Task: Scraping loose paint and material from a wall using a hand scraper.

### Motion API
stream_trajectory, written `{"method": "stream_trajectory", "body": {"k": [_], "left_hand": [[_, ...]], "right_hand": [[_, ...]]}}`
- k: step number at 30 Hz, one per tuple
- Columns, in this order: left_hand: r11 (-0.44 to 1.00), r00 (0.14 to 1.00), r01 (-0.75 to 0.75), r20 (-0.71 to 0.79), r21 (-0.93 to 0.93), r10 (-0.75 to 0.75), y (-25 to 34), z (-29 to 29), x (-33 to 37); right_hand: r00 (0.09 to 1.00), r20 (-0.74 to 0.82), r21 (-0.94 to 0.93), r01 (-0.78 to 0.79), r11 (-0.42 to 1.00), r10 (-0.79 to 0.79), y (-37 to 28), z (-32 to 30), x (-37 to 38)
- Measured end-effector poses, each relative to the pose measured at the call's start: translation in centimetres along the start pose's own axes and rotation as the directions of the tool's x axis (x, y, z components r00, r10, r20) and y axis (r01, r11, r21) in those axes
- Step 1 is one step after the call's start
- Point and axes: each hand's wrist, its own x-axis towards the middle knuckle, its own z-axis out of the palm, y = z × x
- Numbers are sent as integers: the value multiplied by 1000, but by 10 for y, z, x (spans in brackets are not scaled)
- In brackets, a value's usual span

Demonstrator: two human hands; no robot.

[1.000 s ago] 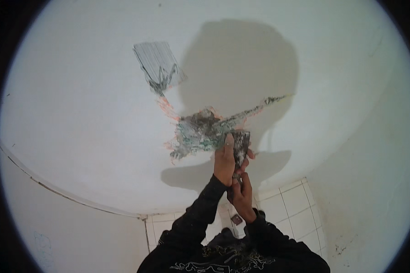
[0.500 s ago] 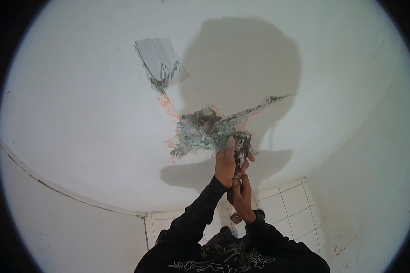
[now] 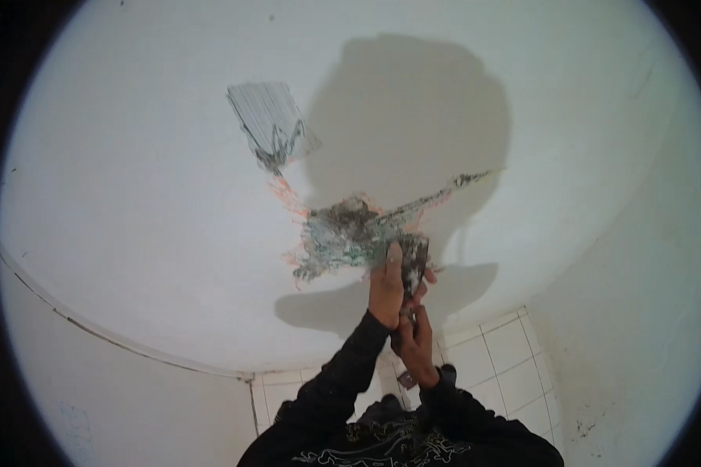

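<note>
A putty knife [image 3: 417, 255] with a broad, dark blade smeared with pale residue is in both my hands, its blade pointing up toward the wall. My left hand [image 3: 385, 292] is closed around the blade, its thumb lying along the face and fingers showing past the right side. Just below, my right hand [image 3: 417, 349] is closed at the handle end, which its fingers mostly hide. Behind the blade lies a rough, scraped patch [image 3: 335, 237] of grey, green and brown on the white wall. Whether the blade touches the wall I cannot tell.
A dark streak [image 3: 436, 191] runs up and right from the patch. A grey hatched rectangle [image 3: 269, 117] marks the wall at upper left. My shadow falls across the wall [image 3: 148, 194]. White floor tiles [image 3: 475, 366] and a small dark reddish object [image 3: 406, 380] lie below my hands.
The wall marks sit a little lower in the picture, as the view has shifted slightly. Both hands keep their grip on the putty knife in nearly the same pose.
</note>
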Motion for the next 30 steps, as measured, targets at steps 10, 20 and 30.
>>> {"method": "stream_trajectory", "body": {"k": [10,20,30], "left_hand": [[999,999,49,4,22,-49,-6,0,2],[999,999,46,20,-14,-46,-12,-2,5],[998,1000,15,17,-57,-14,-4,-1,10]], "right_hand": [[1000,-22,12,11,1000,-11,-4,4,-2],[1000,-15,-20,-1,1000,1,1,-3,-1],[997,-27,-74,72,995,-74,-4,0,8]]}}
